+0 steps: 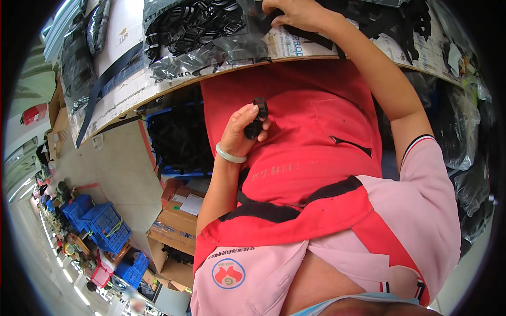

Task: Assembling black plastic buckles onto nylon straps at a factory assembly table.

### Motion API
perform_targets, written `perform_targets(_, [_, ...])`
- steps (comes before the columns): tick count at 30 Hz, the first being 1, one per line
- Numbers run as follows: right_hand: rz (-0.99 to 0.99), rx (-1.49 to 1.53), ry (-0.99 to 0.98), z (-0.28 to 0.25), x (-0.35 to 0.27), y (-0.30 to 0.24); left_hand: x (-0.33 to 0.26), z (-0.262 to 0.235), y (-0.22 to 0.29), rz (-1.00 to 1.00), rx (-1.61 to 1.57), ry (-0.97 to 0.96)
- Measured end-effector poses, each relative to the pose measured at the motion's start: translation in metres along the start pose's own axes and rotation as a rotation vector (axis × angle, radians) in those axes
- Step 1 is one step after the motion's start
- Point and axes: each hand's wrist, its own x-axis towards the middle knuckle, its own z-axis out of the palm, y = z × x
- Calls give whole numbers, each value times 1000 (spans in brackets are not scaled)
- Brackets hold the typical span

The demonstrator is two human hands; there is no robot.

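Note:
My left hand (243, 126), with a pale bangle at its wrist, is closed around black plastic buckles (256, 118) in front of my red apron. Over the table, my right hand (301, 15) has its fingers curled down among black webbing straps (311, 37). Whatever those fingers grip blends into the dark material under them. Just left of that hand lies a clear plastic bag (182, 71) with many black buckles (197, 26) heaped in it.
The table's edge (174, 87) curves across in front of me, with a long dark strap (95, 100) hanging over it at the left. Under it sits a blue crate (182, 171) of black material. Cardboard boxes (176, 221) and blue baskets (108, 226) stand at the lower left.

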Motion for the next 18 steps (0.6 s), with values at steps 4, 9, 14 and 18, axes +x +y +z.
perform_targets(4, [-79, -154, 5, -22, -12, -3, 2, -2, 0, 46, -73, 108])
perform_targets(9, [381, 279, -46, -99, -34, -107, -3, 9, 6, 147, 138, 293])
perform_targets(14, [506, 1248, -266, -37, -86, -130, 9, 30, 7, 276, 350, 353])
perform_targets(18, [829, 1534, -396, -2, -99, -131, 7, 33, 4, 410, 391, 406])
